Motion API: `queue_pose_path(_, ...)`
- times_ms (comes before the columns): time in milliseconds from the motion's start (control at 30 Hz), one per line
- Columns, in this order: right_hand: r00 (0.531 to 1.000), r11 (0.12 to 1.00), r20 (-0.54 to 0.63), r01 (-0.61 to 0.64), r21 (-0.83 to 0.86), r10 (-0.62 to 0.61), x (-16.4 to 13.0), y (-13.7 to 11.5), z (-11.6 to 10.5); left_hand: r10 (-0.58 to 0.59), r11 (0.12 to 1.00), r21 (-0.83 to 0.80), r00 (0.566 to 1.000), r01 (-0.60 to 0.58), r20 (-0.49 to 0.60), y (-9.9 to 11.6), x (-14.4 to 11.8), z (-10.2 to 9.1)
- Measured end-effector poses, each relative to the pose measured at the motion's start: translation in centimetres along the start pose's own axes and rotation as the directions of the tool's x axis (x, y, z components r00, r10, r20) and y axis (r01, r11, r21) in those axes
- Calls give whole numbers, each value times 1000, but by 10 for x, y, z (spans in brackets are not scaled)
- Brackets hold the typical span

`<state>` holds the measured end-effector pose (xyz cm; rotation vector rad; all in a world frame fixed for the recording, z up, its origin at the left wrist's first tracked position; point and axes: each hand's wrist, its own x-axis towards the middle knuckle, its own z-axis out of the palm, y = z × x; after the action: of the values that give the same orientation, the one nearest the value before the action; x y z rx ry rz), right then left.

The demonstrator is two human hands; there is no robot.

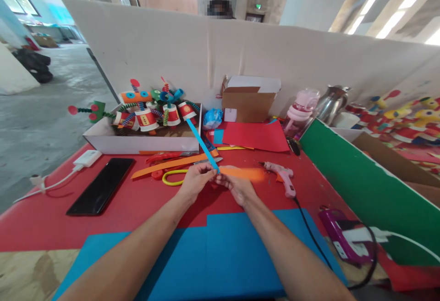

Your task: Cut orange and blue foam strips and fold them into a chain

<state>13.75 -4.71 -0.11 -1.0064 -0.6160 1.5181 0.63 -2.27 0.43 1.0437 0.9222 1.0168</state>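
My left hand point(198, 177) pinches the lower end of a blue paper strip point(200, 142), which slants up and away to the left. Close against it, my right hand point(237, 186) has its fingers closed at the same spot, where an orange paper strip point(242, 172) meets the blue one. The orange strip points right and its far end is blurred. How the two strips join is partly hidden by my fingertips. Beside my left hand lie yellow-handled scissors point(167, 178) and another orange strip point(151, 169). A pink hot glue gun point(282, 175) rests to the right.
A white box tray point(144, 144) holds several paper-cup figures point(147, 119). Around the red table are a phone point(101, 186), red paper point(252, 136), a green box point(364, 177), a purple power unit point(345, 234) with cables, and blue sheets point(237, 255) beneath my forearms. A person's head shows behind the white partition.
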Motion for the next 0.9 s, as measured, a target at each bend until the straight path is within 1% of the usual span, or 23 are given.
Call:
queue_pose_path(133,1000,1000,2,0,-22,0,-3,-2,3,-39,997,-59,999,40,22,-2,1,0)
queue_pose_path(267,1000,998,-1,12,-53,-12,-4,-2,4,-35,998,-50,999,36,26,-2,2,-2)
queue_pose_path(333,999,995,5,35,-95,-35,-3,-1,3,-22,999,-35,998,24,52,-2,2,-5)
queue_pose_path(433,994,977,23,112,-181,-109,-3,-1,2,-8,1000,-13,997,9,81,-2,3,-6)
queue_pose_path(567,974,939,4,219,-265,-226,-4,-1,2,18,1000,-26,999,-17,32,-4,1,-4)
queue_pose_path(700,949,924,-63,283,-258,-309,-1,0,3,40,999,2,998,-40,45,-3,-3,1)
queue_pose_path(800,939,927,-98,301,-222,-329,0,0,3,87,994,64,996,-88,11,-1,-6,4)
queue_pose_path(900,949,929,-63,289,-230,-310,-2,0,4,81,992,97,997,-79,-10,1,-6,4)
